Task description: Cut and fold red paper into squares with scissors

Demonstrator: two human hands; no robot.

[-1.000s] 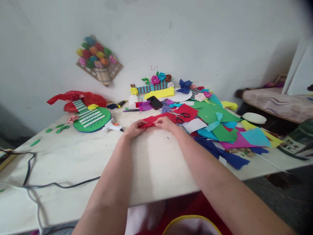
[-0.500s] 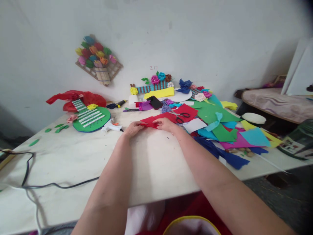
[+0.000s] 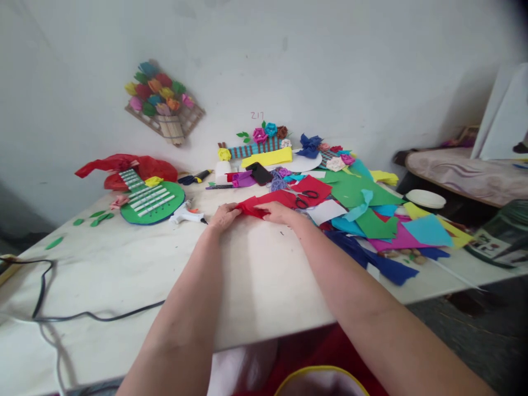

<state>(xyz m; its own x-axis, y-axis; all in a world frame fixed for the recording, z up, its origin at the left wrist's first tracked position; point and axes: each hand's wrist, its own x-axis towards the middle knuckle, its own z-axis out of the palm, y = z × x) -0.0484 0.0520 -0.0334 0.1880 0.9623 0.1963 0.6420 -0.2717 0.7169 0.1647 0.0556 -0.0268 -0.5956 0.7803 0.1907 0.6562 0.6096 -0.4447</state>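
My left hand (image 3: 225, 216) is partly curled, its fingertips in contact with the left end of the red paper (image 3: 251, 208); whether they close on it I cannot tell. My right hand (image 3: 277, 213) holds the opposite end, fingers reaching over it and thumb lower, with paper between them. The piece is creased and bunched between my two hands, at the middle of the table (image 3: 256, 286). A flat red sheet (image 3: 284, 197) lies directly behind it; where the two meet is partly hidden by my right hand. Scissors (image 3: 307, 198), blades slightly apart, rest beyond my right hand. The glue gun (image 3: 186, 213) lies near my left hand, nozzle towards it.
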